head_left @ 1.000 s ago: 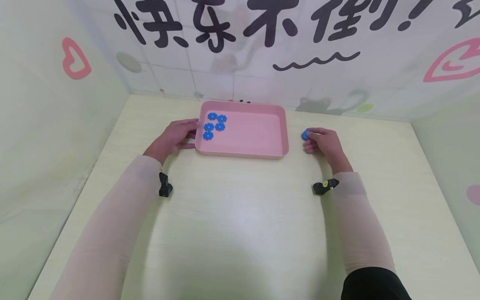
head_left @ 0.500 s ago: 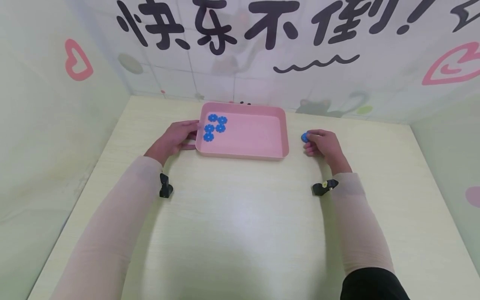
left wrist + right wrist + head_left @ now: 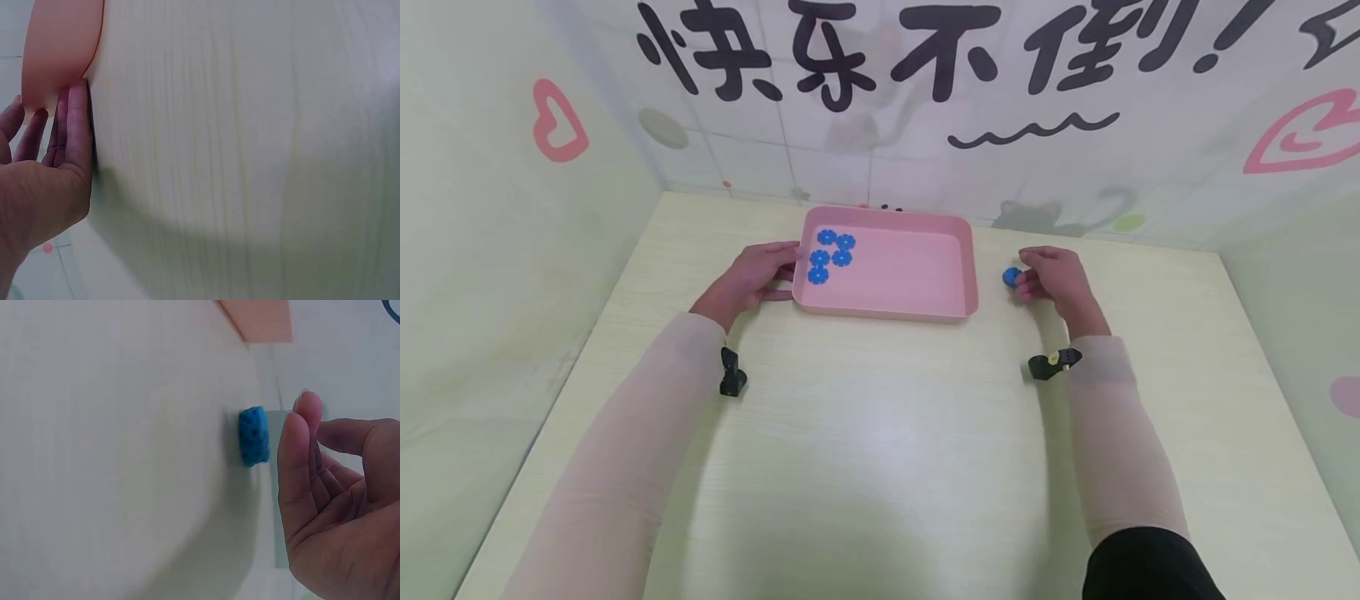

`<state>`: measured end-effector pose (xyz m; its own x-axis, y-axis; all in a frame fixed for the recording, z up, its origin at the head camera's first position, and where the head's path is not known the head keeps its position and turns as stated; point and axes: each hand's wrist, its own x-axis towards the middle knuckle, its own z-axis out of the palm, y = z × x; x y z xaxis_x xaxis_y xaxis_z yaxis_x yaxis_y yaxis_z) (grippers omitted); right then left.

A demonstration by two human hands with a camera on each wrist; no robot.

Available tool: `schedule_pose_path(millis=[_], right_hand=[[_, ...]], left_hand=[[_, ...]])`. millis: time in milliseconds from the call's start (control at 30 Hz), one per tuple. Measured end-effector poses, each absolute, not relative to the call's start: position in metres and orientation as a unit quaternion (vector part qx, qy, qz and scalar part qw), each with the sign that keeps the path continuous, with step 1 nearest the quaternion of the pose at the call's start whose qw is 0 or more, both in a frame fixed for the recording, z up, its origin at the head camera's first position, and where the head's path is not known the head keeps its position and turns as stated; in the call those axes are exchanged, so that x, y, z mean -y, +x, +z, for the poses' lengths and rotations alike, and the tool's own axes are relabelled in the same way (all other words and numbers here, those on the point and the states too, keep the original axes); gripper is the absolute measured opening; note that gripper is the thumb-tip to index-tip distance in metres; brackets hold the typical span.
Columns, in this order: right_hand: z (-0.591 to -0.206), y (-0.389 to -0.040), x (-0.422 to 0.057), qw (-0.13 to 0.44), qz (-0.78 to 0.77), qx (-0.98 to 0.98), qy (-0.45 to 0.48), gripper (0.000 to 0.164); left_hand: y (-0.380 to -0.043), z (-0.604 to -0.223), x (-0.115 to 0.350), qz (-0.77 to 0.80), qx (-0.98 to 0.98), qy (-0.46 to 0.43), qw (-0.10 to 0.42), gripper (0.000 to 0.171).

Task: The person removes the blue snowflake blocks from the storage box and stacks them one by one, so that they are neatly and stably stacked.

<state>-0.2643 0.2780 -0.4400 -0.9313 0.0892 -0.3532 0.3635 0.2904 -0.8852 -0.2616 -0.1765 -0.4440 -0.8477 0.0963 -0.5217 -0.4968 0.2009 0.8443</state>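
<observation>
My left hand [image 3: 754, 275] rests against the left end of a shallow pink tray [image 3: 910, 312]. In the left wrist view its fairly straight fingers [image 3: 76, 119] touch the tray's end wall [image 3: 62, 50]. Several blue flower-shaped discs [image 3: 818, 275] lie flat in the tray's left part. To the right of the tray, a small blue piece with dark dots [image 3: 254, 436] sits on the table, partly overlapped by my right hand [image 3: 1054, 275] in the head view. The right wrist view shows that hand beside the piece and apart from it, fingers loosely bent, nothing between them.
The pale wood-look table [image 3: 880, 433] ends at a printed backdrop [image 3: 917, 175] close behind the tray. Side panels [image 3: 490, 250] flank the table. Each wrist wears a small black camera [image 3: 730, 373].
My right hand has let go of the blue piece and moved slightly up and away, leaving it on the table. The left hand stays at the tray.
</observation>
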Motion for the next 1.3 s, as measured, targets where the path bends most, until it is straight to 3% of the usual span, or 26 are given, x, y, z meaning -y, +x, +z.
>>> schedule_pose_path(millis=[533, 1300], right_hand=[[-0.406, -0.294, -0.230, 0.126, -0.552, -0.817, 0.110, 0.044], [-0.419, -0.310, -0.143, 0.152, -0.532, -0.831, 0.052, 0.034]], left_hand=[[-0.264, -0.447, 0.176, 0.620, -0.734, -0.135, 0.241, 0.049], [-0.265, -0.450, 0.178, 0.622, -0.733, -0.134, 0.239, 0.049]])
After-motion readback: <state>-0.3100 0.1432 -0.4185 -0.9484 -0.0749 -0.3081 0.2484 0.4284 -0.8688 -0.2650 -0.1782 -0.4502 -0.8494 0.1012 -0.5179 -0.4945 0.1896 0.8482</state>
